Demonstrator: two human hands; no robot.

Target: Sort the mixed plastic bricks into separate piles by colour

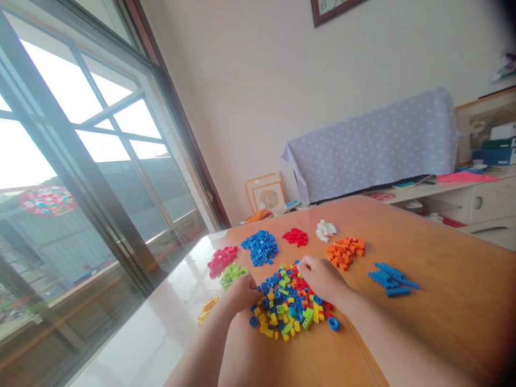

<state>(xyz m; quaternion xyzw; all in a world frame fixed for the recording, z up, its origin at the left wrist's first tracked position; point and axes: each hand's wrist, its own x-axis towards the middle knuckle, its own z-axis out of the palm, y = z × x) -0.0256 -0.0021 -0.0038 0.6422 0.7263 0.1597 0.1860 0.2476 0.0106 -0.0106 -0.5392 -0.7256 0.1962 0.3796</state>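
Observation:
A mixed pile of small toy building bricks (288,306), in blue, yellow, green and red, lies on the table between my hands. My left hand (243,293) is at the pile's left edge, its fingers curled inward; what they hold, if anything, is hidden. Just beyond it lies a heap of light green bricks (233,274). My right hand (320,277) reaches over the pile's far right side with its fingers bent down onto the bricks. Its fingertips are pressed together, and I cannot make out anything in them. A round blue piece (333,323) sits at the pile's near right edge.
Sorted heaps surround the pile: yellow (208,310), pink (221,260), blue (260,247), red (295,237), white (325,230) and orange (345,251) pieces, plus long blue bricks (391,278) at right. The wooden table (439,242) stands beside a window, with a cloth-covered object (371,145) behind.

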